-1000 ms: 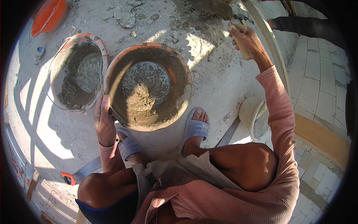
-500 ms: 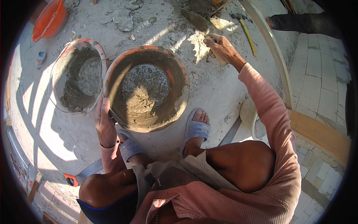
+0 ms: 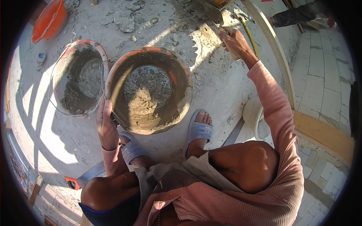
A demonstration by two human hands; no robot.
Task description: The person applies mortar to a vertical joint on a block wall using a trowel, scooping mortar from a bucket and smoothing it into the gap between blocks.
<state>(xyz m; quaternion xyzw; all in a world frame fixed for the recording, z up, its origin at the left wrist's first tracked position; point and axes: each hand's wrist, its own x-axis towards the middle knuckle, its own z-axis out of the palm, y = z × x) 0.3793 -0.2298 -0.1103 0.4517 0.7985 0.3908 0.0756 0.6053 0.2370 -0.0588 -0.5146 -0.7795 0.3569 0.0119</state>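
Observation:
My right hand point(image 3: 235, 43), at the upper right, is closed round the pale handle of a trowel point(image 3: 212, 13). The trowel's blade points up and to the left, over wet grey mortar point(image 3: 194, 8) on the ground. In front of my feet stands a round orange bucket point(image 3: 184, 77), its inside smeared with mortar and a wet heap point(image 3: 141, 103) at the bottom. My left hand point(image 3: 107, 126) grips this bucket's near left rim, thumb up, its other fingers partly hidden. Touching it on the left is a second bucket point(image 3: 101, 49) holding grey mortar.
An orange basin point(image 3: 51, 20) lies at the far left. A yellow-green-handled hammer point(image 3: 249, 35) rests beyond my right hand. Handsaws point(image 3: 92, 173) lie near both legs, and a white bucket point(image 3: 253, 113) stands by my right knee. Another person's dark sleeve point(image 3: 298, 15) shows at upper right.
My right hand and the trowel have moved right and slightly away from me. My left hand stays on the bucket. The other person's arm has shifted, and a hand now shows at the right.

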